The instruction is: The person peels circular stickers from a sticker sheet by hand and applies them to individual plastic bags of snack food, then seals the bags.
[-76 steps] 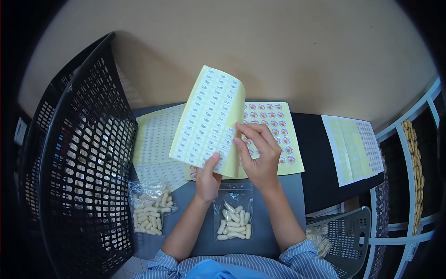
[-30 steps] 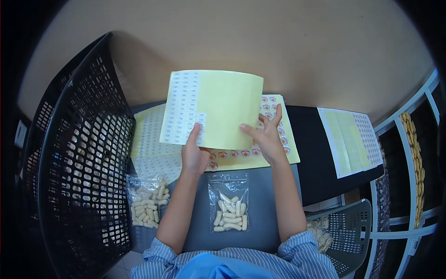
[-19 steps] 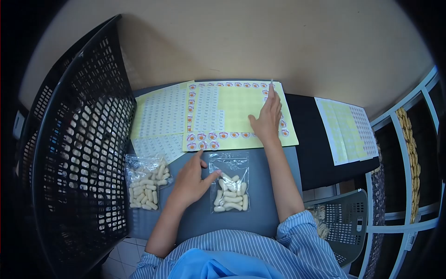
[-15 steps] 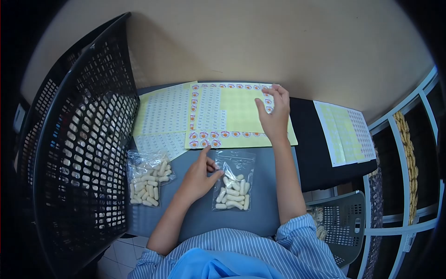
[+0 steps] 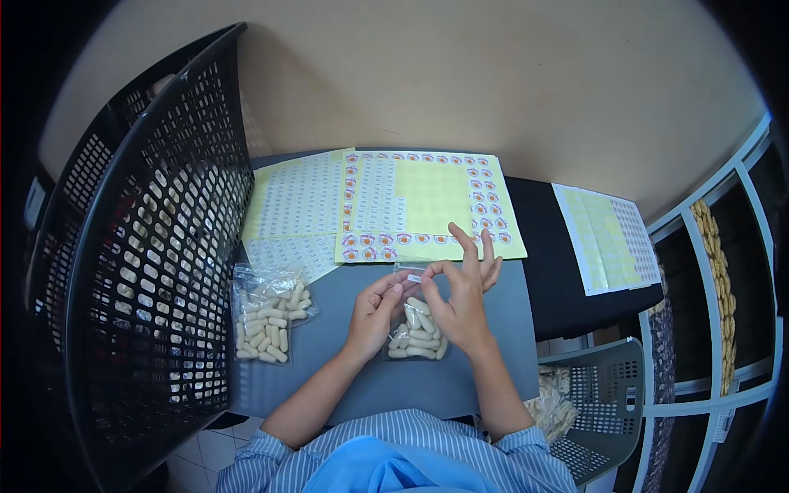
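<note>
A clear zip bag [image 5: 417, 337] of pale, finger-shaped pieces lies on the grey table in front of me. My left hand [image 5: 371, 316] is at its upper left, thumb and fingers closed on the bag's top edge. Over that edge, my right hand [image 5: 462, 300] pinches a small white sticker [image 5: 414, 278] between thumb and index finger, the other fingers spread. Just beyond the hands is a yellow sticker sheet [image 5: 431, 193] with round orange-and-purple logos along its edges and small white labels at its left. A second filled bag [image 5: 269, 324] lies to the left.
More label sheets [image 5: 296, 197] lie at the left back. A tall black basket [image 5: 152, 238] stands along the left side. To the right are a black-covered surface with another sheet [image 5: 610, 238], a lower green basket [image 5: 604, 403] and a metal rack [image 5: 690, 312].
My right hand has come down from the sheet's upper right to the near bag, now with a small sticker. My left hand has moved right onto the bag's top.
</note>
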Available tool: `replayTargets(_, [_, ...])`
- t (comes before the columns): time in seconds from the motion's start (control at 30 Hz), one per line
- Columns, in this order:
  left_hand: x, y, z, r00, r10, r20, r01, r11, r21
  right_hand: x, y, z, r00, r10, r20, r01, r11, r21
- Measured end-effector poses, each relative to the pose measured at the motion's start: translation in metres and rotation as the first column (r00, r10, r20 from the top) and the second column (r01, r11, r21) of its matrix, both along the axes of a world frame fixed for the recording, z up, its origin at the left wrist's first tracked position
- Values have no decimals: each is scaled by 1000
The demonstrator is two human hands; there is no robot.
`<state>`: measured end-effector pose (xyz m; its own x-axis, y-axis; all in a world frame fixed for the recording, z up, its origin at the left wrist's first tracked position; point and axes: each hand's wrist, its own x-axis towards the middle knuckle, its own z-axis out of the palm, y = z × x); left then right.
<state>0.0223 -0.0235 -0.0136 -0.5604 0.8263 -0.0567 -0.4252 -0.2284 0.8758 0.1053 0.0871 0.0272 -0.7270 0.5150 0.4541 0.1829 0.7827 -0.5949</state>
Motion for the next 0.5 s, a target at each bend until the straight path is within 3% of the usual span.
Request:
replayTargets(0.13, [1, -3, -1, 999, 24, 37, -23, 1000, -15, -4, -5, -3, 1000, -7, -13, 6, 1000, -26])
replayTargets(0.5, [5, -3, 0, 999, 35, -11, -34, 998, 44, -6, -9, -4, 999, -51, -1, 51, 993, 108])
